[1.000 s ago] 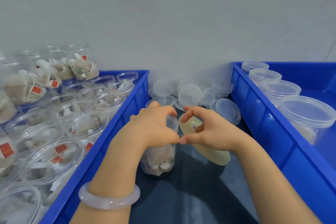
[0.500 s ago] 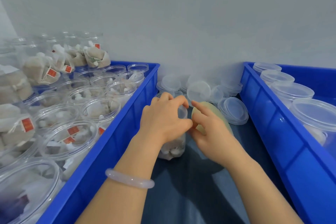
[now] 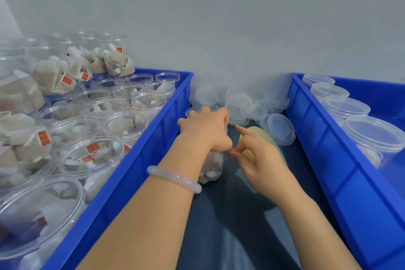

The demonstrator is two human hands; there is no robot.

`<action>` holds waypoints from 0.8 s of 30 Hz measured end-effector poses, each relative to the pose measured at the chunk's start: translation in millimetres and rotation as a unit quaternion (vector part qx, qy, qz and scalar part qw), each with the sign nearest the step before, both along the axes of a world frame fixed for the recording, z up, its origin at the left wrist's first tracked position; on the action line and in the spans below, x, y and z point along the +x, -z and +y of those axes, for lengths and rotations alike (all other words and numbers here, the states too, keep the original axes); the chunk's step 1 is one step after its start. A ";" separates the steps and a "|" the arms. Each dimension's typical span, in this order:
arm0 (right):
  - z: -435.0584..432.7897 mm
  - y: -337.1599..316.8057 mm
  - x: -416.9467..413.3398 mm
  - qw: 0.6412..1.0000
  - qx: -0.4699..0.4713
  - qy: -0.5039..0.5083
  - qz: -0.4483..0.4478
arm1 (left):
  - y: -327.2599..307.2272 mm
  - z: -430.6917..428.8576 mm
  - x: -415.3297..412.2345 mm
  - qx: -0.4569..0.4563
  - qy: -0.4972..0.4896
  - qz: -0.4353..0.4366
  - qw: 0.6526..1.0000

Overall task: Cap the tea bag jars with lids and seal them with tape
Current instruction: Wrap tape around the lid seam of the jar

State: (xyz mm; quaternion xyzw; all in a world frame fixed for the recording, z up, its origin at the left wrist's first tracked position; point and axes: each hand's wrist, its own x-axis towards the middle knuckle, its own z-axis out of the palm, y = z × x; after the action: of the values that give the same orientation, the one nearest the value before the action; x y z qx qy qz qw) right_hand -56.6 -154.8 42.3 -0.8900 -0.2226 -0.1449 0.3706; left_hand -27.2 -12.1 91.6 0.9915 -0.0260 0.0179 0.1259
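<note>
A clear jar of tea bags (image 3: 212,168) stands on the dark surface between two blue bins. My left hand (image 3: 206,131) grips its capped top from above, hiding the lid. My right hand (image 3: 260,158) holds a pale yellow-green roll of tape (image 3: 260,138) just right of the jar, with thumb and fingers pinched at the jar's upper side next to my left thumb. The tape strip itself is too clear to make out.
The left blue bin (image 3: 153,138) holds several open jars of tea bags, with more stacked behind. The right blue bin (image 3: 324,160) holds capped jars (image 3: 374,136). Loose clear lids (image 3: 238,107) lie piled against the wall beyond my hands.
My right hand has carried the tape roll from in front of the jar round to its right side. The left hand stays on the jar top. The camera has tilted left.
</note>
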 end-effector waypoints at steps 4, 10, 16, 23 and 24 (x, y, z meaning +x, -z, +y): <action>5.2 4.7 -21.6 0.996 -0.057 -0.062 -0.019 | -7.0 6.1 9.3 -0.124 -0.086 -0.052 0.987; -0.6 26.5 -8.5 0.990 -0.096 0.002 0.100 | 2.4 4.1 5.1 -0.017 -0.002 -0.022 1.000; 0.2 52.6 8.4 0.971 -0.230 0.053 0.034 | 14.4 20.5 -7.5 -0.500 -0.031 -0.228 0.835; -1.0 51.4 22.6 0.975 -0.211 0.032 0.056 | 59.3 22.6 -7.7 -0.625 -0.085 -0.205 0.748; -1.0 47.5 24.2 0.982 -0.166 0.035 0.081 | 59.8 22.5 -6.4 -0.629 -0.089 -0.213 0.742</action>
State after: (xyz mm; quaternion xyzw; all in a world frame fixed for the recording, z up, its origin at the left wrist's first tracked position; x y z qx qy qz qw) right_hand -32.5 -155.8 -5.2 -0.9552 -0.1817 -0.0463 0.2291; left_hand -33.6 10.4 31.8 0.6555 0.0537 0.2524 0.7098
